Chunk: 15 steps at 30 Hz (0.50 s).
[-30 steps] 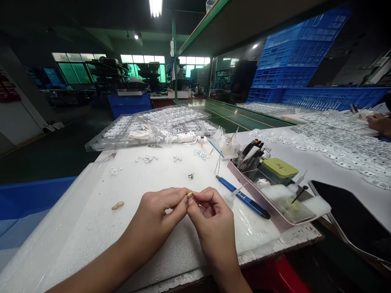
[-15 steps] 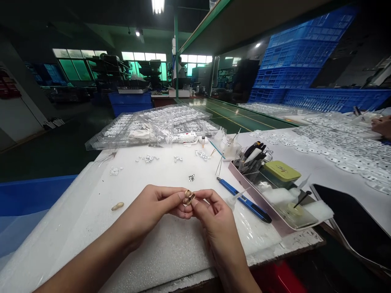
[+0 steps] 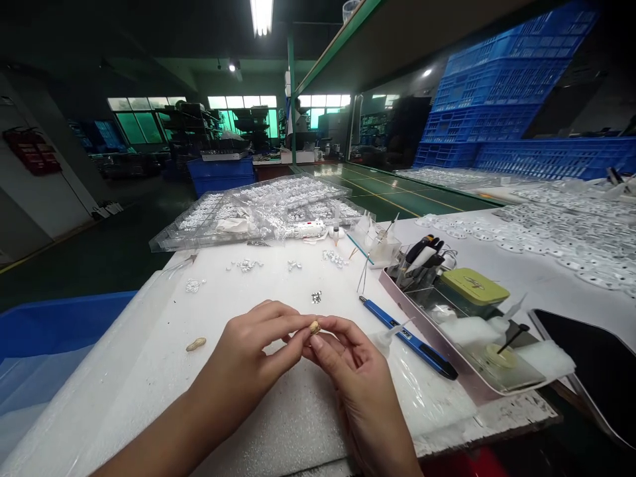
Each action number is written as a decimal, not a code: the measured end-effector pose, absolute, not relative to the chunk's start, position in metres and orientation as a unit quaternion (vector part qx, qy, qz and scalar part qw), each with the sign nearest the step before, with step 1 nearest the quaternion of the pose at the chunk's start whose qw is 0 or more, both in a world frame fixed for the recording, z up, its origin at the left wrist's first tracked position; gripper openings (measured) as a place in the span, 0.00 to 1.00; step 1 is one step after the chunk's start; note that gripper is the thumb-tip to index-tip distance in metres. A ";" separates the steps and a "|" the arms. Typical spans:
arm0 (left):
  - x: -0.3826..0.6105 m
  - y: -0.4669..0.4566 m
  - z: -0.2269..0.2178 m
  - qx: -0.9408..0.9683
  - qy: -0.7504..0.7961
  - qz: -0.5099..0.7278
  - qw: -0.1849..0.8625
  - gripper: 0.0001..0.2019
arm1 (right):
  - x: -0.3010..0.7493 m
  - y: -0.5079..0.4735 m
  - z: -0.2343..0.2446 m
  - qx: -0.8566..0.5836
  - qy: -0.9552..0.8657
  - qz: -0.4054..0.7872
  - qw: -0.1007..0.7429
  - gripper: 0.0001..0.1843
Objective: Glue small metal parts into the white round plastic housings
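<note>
Between the fingertips of both hands is a peanut shell (image 3: 315,327), mostly covered so that only a small tan part shows. My left hand (image 3: 261,344) pinches it from the left with thumb and forefinger. From the other side my right hand (image 3: 355,358) grips it, thumb in front and fingers curled behind. A whole peanut (image 3: 195,344) lies on the white foam sheet (image 3: 238,298), left of my left hand. Just beyond my fingertips sits a small cluster of shiny metal bits (image 3: 317,297).
A blue pen-like tool (image 3: 407,338) and a clear nozzle (image 3: 390,336) lie right of my hands. Beside them stands a pink tray (image 3: 422,338) of tools. Small white parts (image 3: 248,265) and filled clear trays (image 3: 199,225) are farther back. A blue bin (image 3: 69,311) is left.
The peanut shell showed two open, hollow halves before; now the hands are closer around it and less shows. The camera view has shifted slightly.
</note>
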<state>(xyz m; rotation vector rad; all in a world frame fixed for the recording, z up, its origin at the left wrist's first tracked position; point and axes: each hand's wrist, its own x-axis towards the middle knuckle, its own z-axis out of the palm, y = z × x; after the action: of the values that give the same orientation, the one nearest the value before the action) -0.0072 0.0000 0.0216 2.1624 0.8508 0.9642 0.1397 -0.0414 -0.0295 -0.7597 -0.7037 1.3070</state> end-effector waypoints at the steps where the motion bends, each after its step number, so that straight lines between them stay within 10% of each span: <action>1: -0.007 0.000 0.022 0.816 0.324 0.363 0.313 0.14 | 0.139 -0.042 -0.029 -0.336 -0.310 0.580 0.674 0.16; 15: -0.011 0.012 0.031 0.500 0.416 0.357 0.670 0.12 | 0.137 -0.046 -0.017 -0.249 -0.226 0.639 0.691 0.11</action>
<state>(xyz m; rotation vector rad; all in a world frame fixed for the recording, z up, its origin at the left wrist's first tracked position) -0.0109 0.0116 0.0313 1.1270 0.9368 0.8054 0.1374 -0.0459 -0.0170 -0.5570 -0.5058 1.4293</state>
